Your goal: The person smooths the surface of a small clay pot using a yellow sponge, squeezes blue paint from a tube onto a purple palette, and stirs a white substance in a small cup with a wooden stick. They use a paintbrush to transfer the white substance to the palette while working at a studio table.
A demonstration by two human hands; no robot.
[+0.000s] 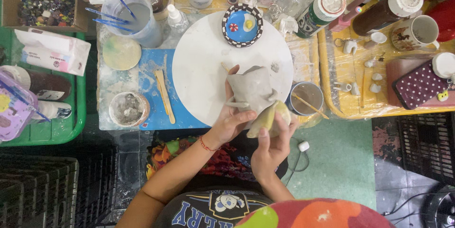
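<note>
**Two hands on one clay piece, over the near edge of the white disc**

Two hands share the work, so let each keep its own job. Your left hand (232, 119) cups the grey clay piece (251, 90) from the side and below, fingers curled round it and the thumb up along its left face. It is closed on the clay, not squeezing it flat. Keep that grip as a cradle: broad contact, light pressure, so the soft walls and the small bits sticking out of the lower edge do not deform.

Your right hand (272, 145) is closed round a yellowish sponge (268, 118), which is pressed up against the lower right of the clay. Wipe with the sponge's face, in short strokes running along the surface, and turn the piece with the left hand instead of reaching round it. Whether the sponge is wet cannot be told from here.

The clay sits just above both hands, held over the near rim of the white disc (199, 67). Just right of your right hand stands a cup (303, 96) with a wooden stick in it; mind your knuckles there. Beyond the clay, on the far side of the disc, lies a small blue dish (241, 26) with a checked rim. Left of your left hand, on the blue mat (147, 67), lie flat wooden tools (165, 93) and a clay-smeared bowl (129, 109).
</note>
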